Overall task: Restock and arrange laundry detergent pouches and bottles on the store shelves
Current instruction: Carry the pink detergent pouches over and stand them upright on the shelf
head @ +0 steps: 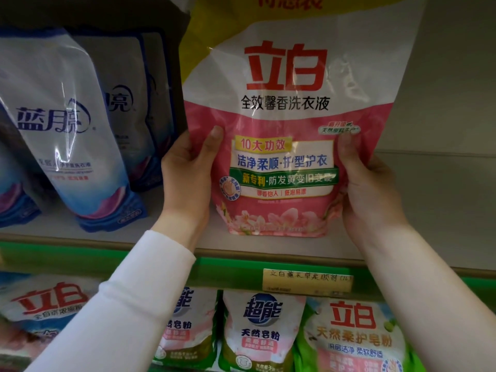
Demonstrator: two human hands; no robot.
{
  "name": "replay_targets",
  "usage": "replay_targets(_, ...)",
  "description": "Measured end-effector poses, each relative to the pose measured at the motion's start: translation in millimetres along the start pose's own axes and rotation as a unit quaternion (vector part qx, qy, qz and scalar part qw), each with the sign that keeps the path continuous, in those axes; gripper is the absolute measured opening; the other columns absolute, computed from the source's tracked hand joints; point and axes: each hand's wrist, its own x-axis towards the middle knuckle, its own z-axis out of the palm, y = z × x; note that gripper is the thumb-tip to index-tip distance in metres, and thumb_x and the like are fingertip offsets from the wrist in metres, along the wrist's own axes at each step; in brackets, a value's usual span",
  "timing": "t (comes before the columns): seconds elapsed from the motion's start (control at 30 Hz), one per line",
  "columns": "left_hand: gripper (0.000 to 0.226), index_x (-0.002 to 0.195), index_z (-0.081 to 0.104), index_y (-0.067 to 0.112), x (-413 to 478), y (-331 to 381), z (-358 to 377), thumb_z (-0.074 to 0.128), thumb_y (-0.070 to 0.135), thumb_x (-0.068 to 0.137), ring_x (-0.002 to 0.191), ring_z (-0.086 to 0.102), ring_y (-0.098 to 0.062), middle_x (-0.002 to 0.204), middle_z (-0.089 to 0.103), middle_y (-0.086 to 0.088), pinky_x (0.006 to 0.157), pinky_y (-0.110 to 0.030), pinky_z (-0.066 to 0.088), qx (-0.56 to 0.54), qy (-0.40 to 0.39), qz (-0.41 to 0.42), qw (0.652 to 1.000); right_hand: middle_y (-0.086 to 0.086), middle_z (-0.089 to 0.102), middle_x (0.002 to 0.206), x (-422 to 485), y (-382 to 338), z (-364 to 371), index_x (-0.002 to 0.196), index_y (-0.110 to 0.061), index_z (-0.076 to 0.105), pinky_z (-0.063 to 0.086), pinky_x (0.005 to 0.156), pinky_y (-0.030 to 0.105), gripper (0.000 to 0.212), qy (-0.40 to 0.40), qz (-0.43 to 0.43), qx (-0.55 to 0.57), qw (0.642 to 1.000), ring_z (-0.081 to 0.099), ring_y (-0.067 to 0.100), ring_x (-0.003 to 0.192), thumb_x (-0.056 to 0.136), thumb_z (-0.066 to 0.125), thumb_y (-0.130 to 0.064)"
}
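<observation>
The pink pouch (284, 146) stands upright on the upper shelf (268, 247), face out, its base at the board near the front edge; whether it rests its full weight there or hangs a hair above it I cannot tell. Both hands grasp it by the lower sides: the left hand (188, 173) wraps the left edge with the thumb laid across the front, the right hand (370, 189) does the same on the right, and the other fingers go behind the pouch, out of sight. Holding low and on both flanks makes sense for a soft, liquid-filled bag: it keeps the bulge from slumping and lets the label be squared to the aisle. Just behind it rises a yellow-topped pouch (193, 36), so this one seems meant as the front of that row. To the left, the blue pouches (72, 135) lean back and sideways against one another, near the left hand but apart from the pink pouch. On the green strip below hangs a price tag (307, 280), roughly under the pouch, which suggests this slot is the intended one. Lower pouches (260, 331) fill the shelf beneath. My reading: the placing is nearly finished – what remains is to settle the base flat, check it stands alone, then let go gently so it does not tip forward off the edge
</observation>
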Motion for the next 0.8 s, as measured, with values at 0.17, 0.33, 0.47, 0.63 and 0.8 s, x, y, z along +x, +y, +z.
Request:
replay_targets(0.17, 0.011, 0.093, 0.062, 0.015, -2.3, -0.8, -1.8, 0.054, 0.021, 0.092, 0.076, 0.066, -0.003, 0.079, 0.070, 0.011, 0.068, -0.019, 0.051, -0.004, 0.005, 0.000, 1.000, -0.001, 0.075, 0.087, 2.4, -2.7, -4.6, 0.091, -0.015, 0.066, 0.054, 0.063, 0.020, 0.031, -0.027, -0.002, -0.023, 0.999, 0.072, 0.013, 0.083, 0.071, 0.061, -0.039)
replay_targets(0.33, 0.021, 0.104, 0.062, 0.011, -3.2, -0.2, 0.3, 0.051, 0.026, 0.093, 0.082, 0.067, -0.005, 0.090, 0.069, 0.004, 0.070, -0.018, 0.051, 0.002, -0.007, -0.027, 1.000, -0.004, 0.075, 0.079, 4.7, -1.8, -5.1, 0.087, -0.016, 0.066, 0.053, 0.060, 0.019, 0.026, -0.021, -0.003, -0.025, 0.999, 0.071, 0.010, 0.075, 0.071, 0.062, -0.036)
replay_targets(0.47, 0.029, 0.107, 0.061, 0.012, -4.1, 1.6, -0.4, 0.053, 0.032, 0.089, 0.088, 0.068, -0.009, 0.097, 0.069, 0.001, 0.074, -0.021, 0.052, 0.003, -0.003, -0.036, 0.999, -0.004, 0.074, 0.078, 3.1, -1.9, -5.0, 0.091, -0.014, 0.065, 0.052, 0.058, 0.018, 0.031, -0.025, -0.003, -0.029, 0.999, 0.071, 0.009, 0.074, 0.070, 0.061, -0.037)
replay_targets(0.63, 0.062, 0.120, 0.056, 0.012, -9.3, 3.9, -0.5, 0.056, 0.050, 0.070, 0.085, 0.066, -0.004, 0.097, 0.068, 0.005, 0.077, -0.022, 0.051, 0.016, 0.004, -0.036, 0.999, -0.004, 0.074, 0.090, -0.1, -3.9, -5.6, 0.100, -0.017, 0.063, 0.053, 0.063, 0.018, 0.040, -0.008, -0.012, -0.051, 0.999, 0.071, 0.011, 0.084, 0.068, 0.063, -0.042)
replay_targets(0.8, 0.084, 0.138, 0.043, 0.022, -9.4, 4.3, -6.0, 0.064, 0.062, 0.067, 0.119, 0.055, -0.014, 0.131, 0.057, 0.003, 0.102, -0.037, 0.044, 0.037, 0.041, -0.072, 0.996, -0.003, 0.057, 0.128, -8.8, -5.5, -4.9, 0.134, -0.021, 0.042, 0.048, 0.081, 0.022, 0.082, 0.082, -0.029, -0.101, 0.991, 0.057, 0.012, 0.116, 0.059, 0.064, -0.047)
